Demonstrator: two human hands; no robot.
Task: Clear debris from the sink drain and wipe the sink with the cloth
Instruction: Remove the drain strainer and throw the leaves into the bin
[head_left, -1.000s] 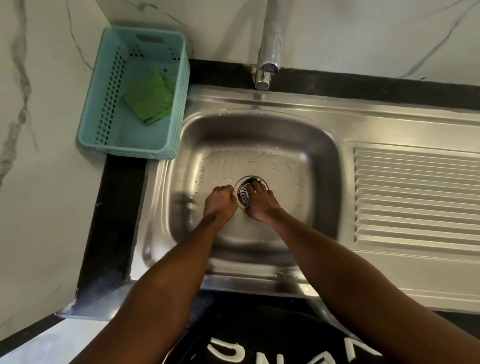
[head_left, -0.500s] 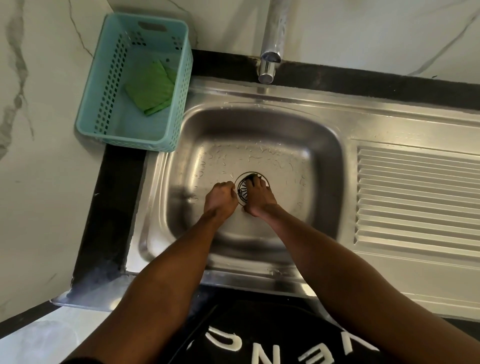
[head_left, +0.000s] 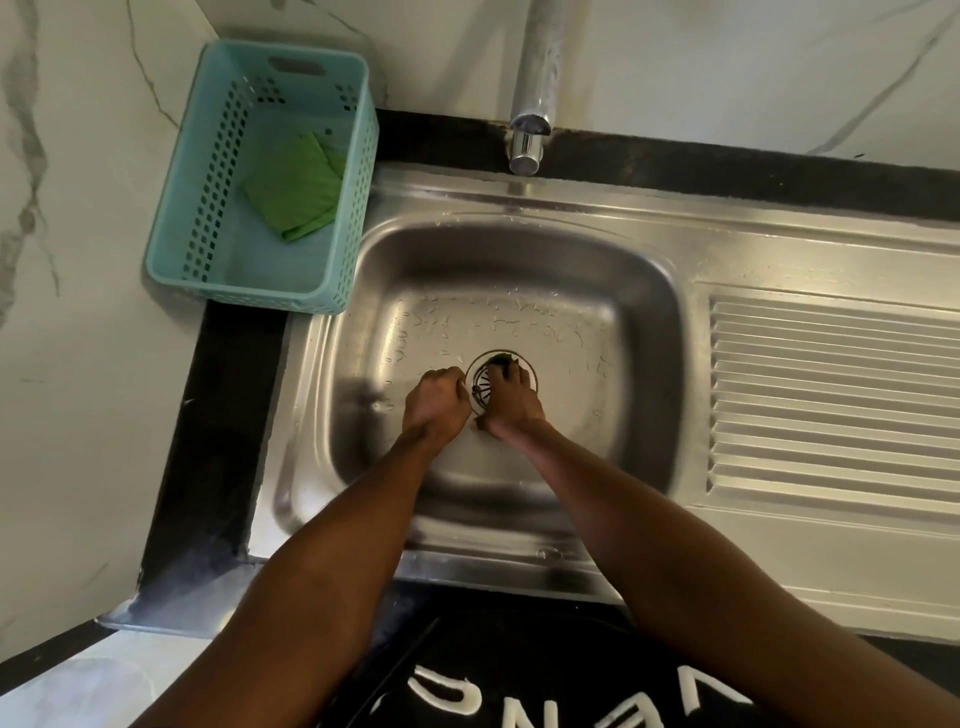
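The steel sink (head_left: 519, 270) has a wet floor with a round drain strainer (head_left: 480, 387) in its middle. A dark clump of debris (head_left: 500, 358) lies at the drain's far edge. My right hand (head_left: 514, 402) reaches over the drain and its fingertips close on that clump. My left hand (head_left: 436, 402) sits against the drain's left rim with its fingers curled; nothing shows inside it. The folded green cloth (head_left: 293, 189) lies in the teal basket (head_left: 244, 293) at the back left, away from both hands.
A chrome tap (head_left: 531, 98) hangs over the sink's back edge. The ribbed draining board (head_left: 831, 395) lies to the right. A black counter strip (head_left: 218, 426) runs along the left, with marble walls behind and to the left.
Both hands stay at the drain. My right fingers have crept a little further over the strainer onto the dark clump. The view has shifted slightly.
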